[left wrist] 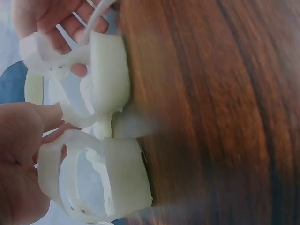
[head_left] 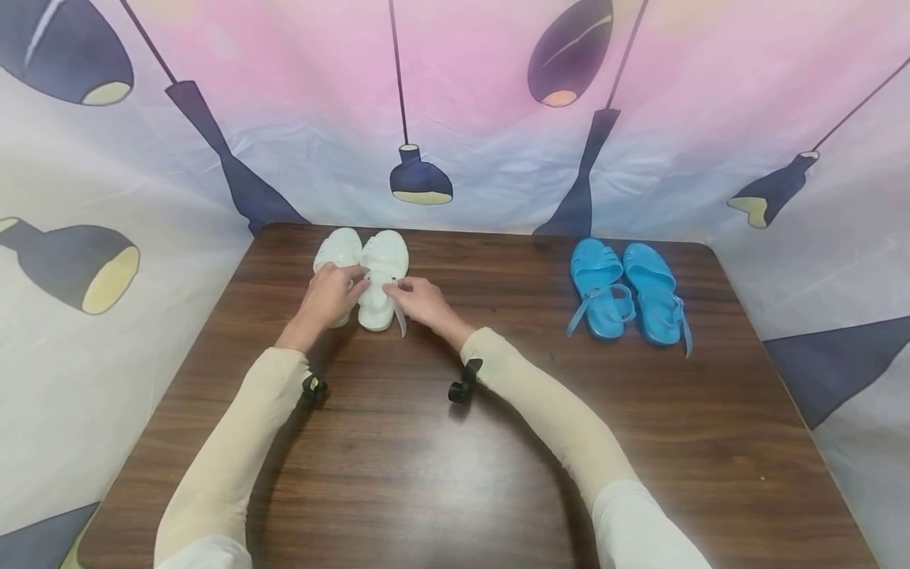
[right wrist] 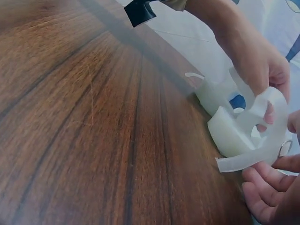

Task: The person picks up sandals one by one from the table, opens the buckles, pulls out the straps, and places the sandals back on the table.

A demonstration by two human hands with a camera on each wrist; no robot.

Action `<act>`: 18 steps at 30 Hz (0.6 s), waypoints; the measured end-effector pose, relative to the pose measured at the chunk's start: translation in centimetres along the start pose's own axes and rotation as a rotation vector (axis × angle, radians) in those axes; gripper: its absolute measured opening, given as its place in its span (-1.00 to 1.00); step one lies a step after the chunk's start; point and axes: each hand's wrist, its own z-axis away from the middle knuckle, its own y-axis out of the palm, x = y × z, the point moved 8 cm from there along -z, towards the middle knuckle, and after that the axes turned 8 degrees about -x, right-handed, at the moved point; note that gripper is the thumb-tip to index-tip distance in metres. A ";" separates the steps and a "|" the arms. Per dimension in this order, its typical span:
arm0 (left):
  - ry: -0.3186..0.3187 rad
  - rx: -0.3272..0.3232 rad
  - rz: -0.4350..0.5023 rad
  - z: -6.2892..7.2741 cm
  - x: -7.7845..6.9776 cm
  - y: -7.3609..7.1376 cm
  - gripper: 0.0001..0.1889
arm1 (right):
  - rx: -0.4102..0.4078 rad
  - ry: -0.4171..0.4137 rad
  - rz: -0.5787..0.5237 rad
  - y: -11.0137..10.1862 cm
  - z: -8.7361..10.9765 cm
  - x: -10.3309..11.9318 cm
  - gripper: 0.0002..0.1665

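Two white sandals stand side by side at the table's back left. Over the right-hand white sandal [head_left: 386,251], both hands meet at the ankle strap. My left hand [head_left: 330,296] reaches across the left-hand white sandal [head_left: 340,246] and pinches the strap from its left side. From the other side my right hand [head_left: 423,300] pinches the strap by its small metal buckle [right wrist: 284,148]. The loose strap end [right wrist: 239,161] sticks out past the right fingers. Fingers partly cover the buckle in the head view.
A pair of blue sandals stands at the back right, one blue sandal [head_left: 597,265] beside the other [head_left: 648,269], with strap ends hanging loose. Everything rests on a dark wooden table [head_left: 426,490]. A printed cloth [head_left: 483,103] hangs behind. Black mounts [head_left: 462,387] protrude from the wrists.
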 end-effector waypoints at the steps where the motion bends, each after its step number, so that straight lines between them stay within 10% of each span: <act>1: -0.005 0.005 0.005 0.0 0.0 0.0 -0.70 | 0.000 0.003 -0.016 0.0 -0.1 -0.1 -0.39; 18: -0.018 -0.046 0.104 -0.1 -0.7 -0.7 -0.73 | -0.007 0.041 -0.301 -0.8 -0.5 -0.2 -0.55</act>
